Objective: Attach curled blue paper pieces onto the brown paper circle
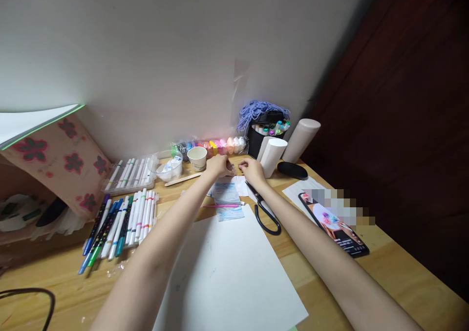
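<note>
My left hand reaches to the back of the desk beside a paper cup. Its fingers are closed around a small, clear, shiny thing whose kind I cannot make out. Just to the right, my right hand has its fingertips pinched together; whatever they hold, if anything, is too small to name. Below the hands lies a paper piece with blue streaks, crossed by a thin pink stick. Black-handled scissors rest under my right wrist. A large white sheet spreads out in front.
Marker pens and a pen case lie left. A plastic bowl, wooden stick and colored clay packs line the back. Right are a black pen holder, white roll, black case and phone.
</note>
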Tool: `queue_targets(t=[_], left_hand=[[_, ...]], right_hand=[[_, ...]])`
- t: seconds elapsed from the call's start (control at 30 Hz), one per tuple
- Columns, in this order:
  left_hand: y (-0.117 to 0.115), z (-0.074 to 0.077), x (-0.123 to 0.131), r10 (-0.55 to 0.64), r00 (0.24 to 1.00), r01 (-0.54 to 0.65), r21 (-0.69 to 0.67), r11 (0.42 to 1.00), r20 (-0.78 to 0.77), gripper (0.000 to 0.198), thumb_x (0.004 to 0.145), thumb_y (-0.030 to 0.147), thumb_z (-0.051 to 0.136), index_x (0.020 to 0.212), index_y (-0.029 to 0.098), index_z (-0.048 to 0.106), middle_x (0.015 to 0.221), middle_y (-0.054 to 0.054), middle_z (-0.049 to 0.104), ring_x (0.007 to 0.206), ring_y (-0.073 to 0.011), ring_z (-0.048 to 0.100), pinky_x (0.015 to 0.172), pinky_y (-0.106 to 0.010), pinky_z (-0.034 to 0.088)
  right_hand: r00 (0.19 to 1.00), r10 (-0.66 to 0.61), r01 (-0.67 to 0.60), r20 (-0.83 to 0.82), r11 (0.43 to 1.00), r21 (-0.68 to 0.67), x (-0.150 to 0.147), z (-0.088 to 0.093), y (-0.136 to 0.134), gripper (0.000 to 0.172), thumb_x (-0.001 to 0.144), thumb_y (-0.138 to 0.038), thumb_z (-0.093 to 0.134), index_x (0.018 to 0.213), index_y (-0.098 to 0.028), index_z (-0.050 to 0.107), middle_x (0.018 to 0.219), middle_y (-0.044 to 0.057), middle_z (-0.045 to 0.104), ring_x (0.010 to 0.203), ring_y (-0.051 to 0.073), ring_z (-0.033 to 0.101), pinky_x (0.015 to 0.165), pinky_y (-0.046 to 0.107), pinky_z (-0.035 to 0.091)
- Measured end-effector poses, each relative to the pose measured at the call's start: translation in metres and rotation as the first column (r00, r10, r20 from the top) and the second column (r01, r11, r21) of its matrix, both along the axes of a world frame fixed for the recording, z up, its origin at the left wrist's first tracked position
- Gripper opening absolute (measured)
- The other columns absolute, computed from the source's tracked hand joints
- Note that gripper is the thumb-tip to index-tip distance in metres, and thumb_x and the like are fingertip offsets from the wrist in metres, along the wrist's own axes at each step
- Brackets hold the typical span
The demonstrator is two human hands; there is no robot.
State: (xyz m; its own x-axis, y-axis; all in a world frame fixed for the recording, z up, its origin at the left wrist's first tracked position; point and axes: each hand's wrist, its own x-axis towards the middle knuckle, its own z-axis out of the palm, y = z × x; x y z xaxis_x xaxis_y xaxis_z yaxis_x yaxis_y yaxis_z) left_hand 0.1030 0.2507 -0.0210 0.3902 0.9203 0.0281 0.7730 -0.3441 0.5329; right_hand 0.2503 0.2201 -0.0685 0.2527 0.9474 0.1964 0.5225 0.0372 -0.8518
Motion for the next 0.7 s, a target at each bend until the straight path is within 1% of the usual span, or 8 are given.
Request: queue_targets(t=[0.07,0.13,0.23,0.37,0.47,0.57,0.63,0.7], left_hand=[[-0.002,-0.004,-0.006,-0.027,0.999,0.028,0.051,0.998,-0.032,0.048,0.052,0.046,0.080,0.087,0.019,0.060,0.095,-0.010,0.061,0.094,-0.0286,0.057,0.079,-0.033,0.040],[-0.006,-0.008,-0.010,-0.036,0.998,0.041,0.102,0.994,-0.050,0.051,0.058,0.053,0.075,0.094,0.020,0.059,0.096,-0.008,0.061,0.091,-0.0263,0.058,0.075,-0.031,0.041],[-0.012,-0.012,-0.015,-0.026,0.998,0.036,0.168,0.985,-0.057,0.050,0.068,0.059,0.064,0.098,0.020,0.057,0.095,-0.008,0.060,0.089,-0.0246,0.058,0.072,-0.030,0.041],[-0.018,-0.015,-0.016,-0.024,0.999,0.034,0.220,0.975,-0.047,0.048,0.074,0.060,0.058,0.100,0.021,0.055,0.098,-0.007,0.058,0.089,-0.0229,0.058,0.071,-0.030,0.041],[-0.021,-0.013,-0.017,-0.045,0.999,0.050,0.243,0.969,-0.026,0.050,0.073,0.060,0.060,0.104,0.022,0.054,0.100,-0.006,0.057,0.090,-0.0227,0.057,0.071,-0.029,0.041],[-0.022,-0.011,-0.018,-0.068,0.998,0.065,0.243,0.968,0.004,0.049,0.072,0.057,0.063,0.106,0.023,0.053,0.099,-0.005,0.055,0.089,-0.0222,0.057,0.070,-0.029,0.041],[-0.021,-0.011,-0.019,-0.075,0.997,0.065,0.233,0.970,0.034,0.045,0.073,0.054,0.063,0.105,0.023,0.053,0.100,-0.006,0.055,0.090,-0.0226,0.057,0.071,-0.030,0.042],[-0.018,-0.011,-0.020,-0.071,0.995,0.053,0.214,0.975,0.075,0.043,0.073,0.050,0.066,0.102,0.022,0.054,0.100,-0.007,0.054,0.092,-0.0239,0.056,0.073,-0.031,0.042]], right_hand=[[0.999,0.032,-0.032,-0.021,0.999,-0.015,0.002,-0.001,0.002,0.007,0.070,-0.012,0.064,0.068,-0.017,0.068,0.065,0.003,0.070,0.058,0.017,0.064,0.063,0.030,0.053],[0.996,0.070,-0.071,-0.052,0.997,-0.026,0.002,-0.001,0.003,0.004,0.070,-0.017,0.066,0.071,-0.017,0.070,0.067,0.003,0.071,0.057,0.016,0.065,0.060,0.029,0.053],[0.991,0.106,-0.107,-0.084,0.994,-0.016,0.001,0.003,0.002,0.013,0.072,-0.024,0.065,0.078,-0.015,0.072,0.072,0.005,0.073,0.061,0.017,0.066,0.059,0.028,0.053],[0.986,0.149,-0.148,-0.069,0.989,0.020,0.004,0.012,0.002,0.015,0.069,-0.027,0.068,0.077,-0.016,0.072,0.080,0.006,0.073,0.075,0.020,0.067,0.069,0.029,0.052],[0.971,0.235,-0.235,-0.044,0.972,0.000,0.008,0.020,0.002,0.015,0.065,-0.027,0.071,0.074,-0.015,0.073,0.075,0.005,0.073,0.075,0.020,0.067,0.071,0.029,0.051],[0.946,0.325,-0.325,-0.009,0.945,-0.027,0.009,0.028,0.003,0.011,0.066,-0.027,0.071,0.070,-0.017,0.074,0.073,0.004,0.072,0.076,0.020,0.065,0.075,0.030,0.049],[0.940,0.340,-0.339,0.014,0.940,-0.024,0.008,0.031,0.003,0.008,0.068,-0.025,0.069,0.068,-0.018,0.073,0.078,0.003,0.071,0.085,0.021,0.064,0.084,0.032,0.046],[0.952,0.306,-0.306,0.022,0.952,-0.011,0.004,0.031,0.002,0.010,0.072,-0.024,0.065,0.070,-0.019,0.073,0.086,0.004,0.069,0.095,0.022,0.060,0.092,0.035,0.042]])
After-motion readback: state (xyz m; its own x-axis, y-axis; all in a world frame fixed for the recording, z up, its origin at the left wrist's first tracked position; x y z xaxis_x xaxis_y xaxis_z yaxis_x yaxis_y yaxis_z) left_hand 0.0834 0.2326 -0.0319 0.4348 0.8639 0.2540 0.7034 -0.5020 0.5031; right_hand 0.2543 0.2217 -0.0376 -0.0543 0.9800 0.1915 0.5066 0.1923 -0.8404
